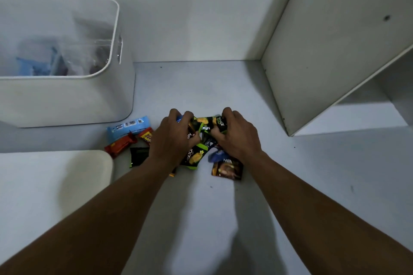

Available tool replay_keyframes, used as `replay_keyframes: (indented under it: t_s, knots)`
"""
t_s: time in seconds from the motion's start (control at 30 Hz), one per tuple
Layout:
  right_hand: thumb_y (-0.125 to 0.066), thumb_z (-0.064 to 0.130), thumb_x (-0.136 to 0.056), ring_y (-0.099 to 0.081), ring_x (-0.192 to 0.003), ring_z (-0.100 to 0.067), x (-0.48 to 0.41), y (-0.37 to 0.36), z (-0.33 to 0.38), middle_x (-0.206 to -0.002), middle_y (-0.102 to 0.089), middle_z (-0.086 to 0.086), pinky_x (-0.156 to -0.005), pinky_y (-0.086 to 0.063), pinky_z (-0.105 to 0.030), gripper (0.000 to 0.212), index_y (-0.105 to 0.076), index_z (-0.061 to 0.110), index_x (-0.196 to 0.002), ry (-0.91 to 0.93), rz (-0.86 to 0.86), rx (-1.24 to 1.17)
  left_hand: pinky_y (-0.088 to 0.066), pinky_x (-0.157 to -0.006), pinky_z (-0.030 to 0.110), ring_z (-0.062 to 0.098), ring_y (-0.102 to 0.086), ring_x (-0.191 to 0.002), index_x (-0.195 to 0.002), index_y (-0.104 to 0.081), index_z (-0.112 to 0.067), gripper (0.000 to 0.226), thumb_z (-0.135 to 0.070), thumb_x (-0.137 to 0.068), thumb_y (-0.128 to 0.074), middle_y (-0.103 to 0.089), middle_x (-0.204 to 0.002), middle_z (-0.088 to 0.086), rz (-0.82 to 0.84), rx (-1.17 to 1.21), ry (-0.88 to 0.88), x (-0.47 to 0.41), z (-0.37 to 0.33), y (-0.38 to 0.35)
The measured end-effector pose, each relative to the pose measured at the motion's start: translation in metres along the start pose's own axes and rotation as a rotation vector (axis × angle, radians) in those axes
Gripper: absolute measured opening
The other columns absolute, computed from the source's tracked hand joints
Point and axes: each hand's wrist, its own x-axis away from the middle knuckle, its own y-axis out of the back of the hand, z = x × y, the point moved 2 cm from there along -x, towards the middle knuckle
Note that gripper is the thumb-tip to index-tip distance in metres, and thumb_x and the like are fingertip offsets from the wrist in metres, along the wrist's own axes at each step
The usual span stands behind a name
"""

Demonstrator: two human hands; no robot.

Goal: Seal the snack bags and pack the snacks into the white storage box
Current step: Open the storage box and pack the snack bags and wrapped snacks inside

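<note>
Between the curled fingers [173, 113] of both hands, a cluster of green-and-black packets [206, 123] is bunched up. The left hand [176, 135] clamps one end and the right hand [237, 135] the other, low over the counter [201, 87]. Whether any bag mouth is sealed, I can't tell from here.

Up and to the left of the fingers stands the white storage box [67, 100], open, with a few blurred things already in its bottom.

The risk, as I judge it: that's a handful of slippery little packs, and a loose one could slide out on the carry and drop short of the rim. More lie right by the wrists, a green packet [194, 156] and a brown packet [228, 169], and a lift could drag them along.

Left of the fingers, a blue wrapper [128, 127] and a red bar [119, 144] sit just beside the box's foot, with the white lid [55, 174] nearer the body. To the right, a shelf panel [324, 62] stands well apart. The route to the box goes up and over its near wall, and open counter lies beyond the fingers.
</note>
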Motion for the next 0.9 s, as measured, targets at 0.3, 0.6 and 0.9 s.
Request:
replay_keyframes:
  t_s: [0.3, 0.6, 0.9]
  knots:
    - [-0.057, 0.039, -0.088, -0.054, -0.070, -0.028, -0.008, 0.013, -0.002, -0.080, -0.057, -0.006, -0.058, -0.043, -0.038, 0.027, -0.042, 0.016, -0.089, -0.021, -0.028, -0.117, -0.046, -0.051, 0.028, 0.024, -0.056, -0.059, -0.107, -0.059, -0.021, 0.037, -0.036, -0.076, -0.071, -0.051, -0.097, 0.003, -0.007, 0.120, 0.004, -0.002, 0.004, 0.007]
    - [-0.059, 0.039, -0.082, -0.058, -0.074, -0.024, -0.021, 0.084, 0.044, -0.086, -0.065, 0.003, -0.059, -0.045, -0.034, 0.024, -0.043, 0.021, -0.086, -0.011, -0.107, -0.205, -0.051, -0.064, 0.034, 0.024, -0.059, -0.072, -0.114, -0.055, -0.027, 0.040, -0.039, -0.079, -0.071, -0.053, -0.102, -0.002, -0.088, 0.195, 0.001, -0.010, -0.024, 0.107]
    - [-0.058, 0.042, -0.080, -0.065, -0.079, -0.022, -0.065, 0.158, 0.197, -0.091, -0.071, 0.009, -0.070, -0.054, -0.038, 0.023, -0.044, 0.026, -0.085, 0.096, -0.139, -0.293, -0.045, -0.063, 0.030, 0.024, -0.059, -0.076, -0.108, -0.057, -0.028, 0.034, -0.038, -0.078, -0.069, -0.052, -0.094, -0.004, -0.280, 0.106, 0.075, -0.027, 0.033, 0.268]
